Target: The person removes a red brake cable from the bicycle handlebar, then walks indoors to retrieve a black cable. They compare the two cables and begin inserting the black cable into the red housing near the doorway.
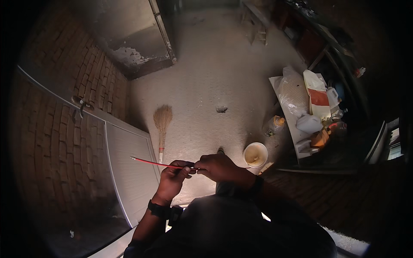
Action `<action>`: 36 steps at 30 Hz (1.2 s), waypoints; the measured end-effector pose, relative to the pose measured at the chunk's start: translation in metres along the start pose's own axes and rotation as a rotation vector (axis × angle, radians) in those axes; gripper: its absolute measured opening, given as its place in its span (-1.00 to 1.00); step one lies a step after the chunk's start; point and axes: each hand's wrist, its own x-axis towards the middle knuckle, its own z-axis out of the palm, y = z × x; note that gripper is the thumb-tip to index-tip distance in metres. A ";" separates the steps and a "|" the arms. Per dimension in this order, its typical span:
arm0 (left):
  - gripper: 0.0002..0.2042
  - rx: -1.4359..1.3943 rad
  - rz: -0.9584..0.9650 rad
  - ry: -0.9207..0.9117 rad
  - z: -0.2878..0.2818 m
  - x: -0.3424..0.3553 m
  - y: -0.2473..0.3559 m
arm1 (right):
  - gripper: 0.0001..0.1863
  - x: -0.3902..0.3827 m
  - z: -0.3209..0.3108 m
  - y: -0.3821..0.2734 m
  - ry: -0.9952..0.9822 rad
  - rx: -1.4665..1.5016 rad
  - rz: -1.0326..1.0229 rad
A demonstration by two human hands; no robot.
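A thin red wire-like length (150,162) with a pale tip sticks out leftward from my left hand (173,180). Thumb and fingers of that hand are closed on it. Just beside it, my right hand (217,167) is closed too, its fingertips pinching the same red length where it leaves the left hand. The two hands nearly touch, in front of my body. My curled fingers hide the part between them.
A straw broom (162,122) lies on the floor (193,77) ahead. At right stand a white bucket (255,155), a plastic bottle (274,125) and a low board (286,103) bearing jugs and bags. An ajar white door (133,157) is at left, near a brick wall (97,73).
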 end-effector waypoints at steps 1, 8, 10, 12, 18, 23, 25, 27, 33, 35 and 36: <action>-0.89 -0.040 -0.004 0.035 0.002 0.028 0.010 | -0.85 0.016 -0.016 0.019 0.014 0.016 0.001; -0.86 -0.240 0.165 0.204 -0.039 0.186 0.107 | -0.87 0.098 -0.172 0.144 0.103 -0.204 -0.047; -0.83 -0.299 0.204 0.217 -0.057 0.232 0.127 | -0.82 0.115 -0.212 0.178 0.031 -0.180 0.160; -0.83 -0.330 0.224 0.207 -0.072 0.285 0.140 | -0.83 0.136 -0.244 0.215 0.069 -0.265 0.152; -0.80 -0.488 0.141 0.130 -0.092 0.481 0.170 | -0.88 0.233 -0.327 0.310 0.225 -0.324 0.300; -0.84 -0.479 0.036 -0.108 -0.070 0.649 0.229 | -0.90 0.321 -0.415 0.366 0.300 -0.367 0.344; -0.85 -0.466 0.059 -0.134 -0.059 0.709 0.258 | -0.89 0.350 -0.451 0.391 0.310 -0.413 0.348; -0.84 -0.388 0.049 -0.138 -0.055 0.760 0.285 | -0.91 0.369 -0.487 0.414 0.349 -0.333 0.407; -0.82 -0.394 0.185 -0.072 -0.039 0.924 0.340 | -0.91 0.424 -0.595 0.535 0.425 -0.271 0.516; -0.79 -0.411 0.198 -0.027 -0.031 0.976 0.357 | -0.89 0.448 -0.631 0.585 0.505 -0.078 0.509; -0.79 -0.430 0.215 -0.004 -0.026 1.000 0.366 | -0.89 0.462 -0.654 0.611 0.488 -0.075 0.496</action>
